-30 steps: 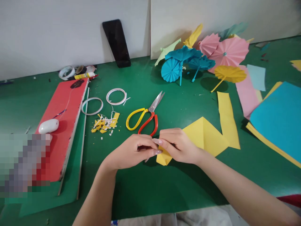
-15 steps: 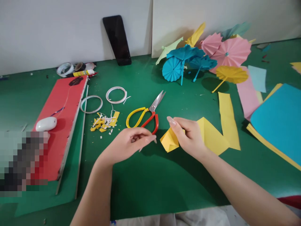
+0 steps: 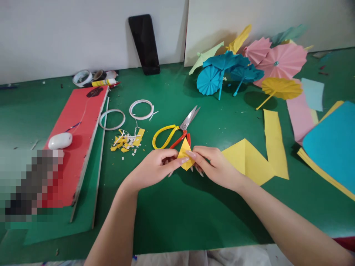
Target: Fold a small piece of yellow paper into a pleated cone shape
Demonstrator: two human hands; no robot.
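A small folded yellow paper [image 3: 185, 152] is pinched between both hands above the green table. My left hand [image 3: 155, 166] grips its left side, thumb on top. My right hand [image 3: 215, 164] presses its right side with the thumb, the other fingers curled beneath. Just behind the paper lie scissors [image 3: 167, 137] with one yellow and one red handle, blades pointing away; the paper and hands partly cover the red handle. A creased yellow sheet [image 3: 253, 166] lies by my right wrist, partly under it, with a yellow strip [image 3: 273, 144] beside it.
Paper umbrellas [image 3: 280, 64] stand at the back right, near a stack of blue and yellow sheets [image 3: 332, 140]. A phone [image 3: 144, 44] leans on the wall. Tape rings [image 3: 112, 120], yellow scraps [image 3: 126, 142], and a red board [image 3: 74, 147] bearing a white mouse [image 3: 60, 140] lie left.
My right hand has brought the folded yellow paper left to my left hand, which now grips it too. The paper has been turned so a point faces away. The view has shifted slightly.
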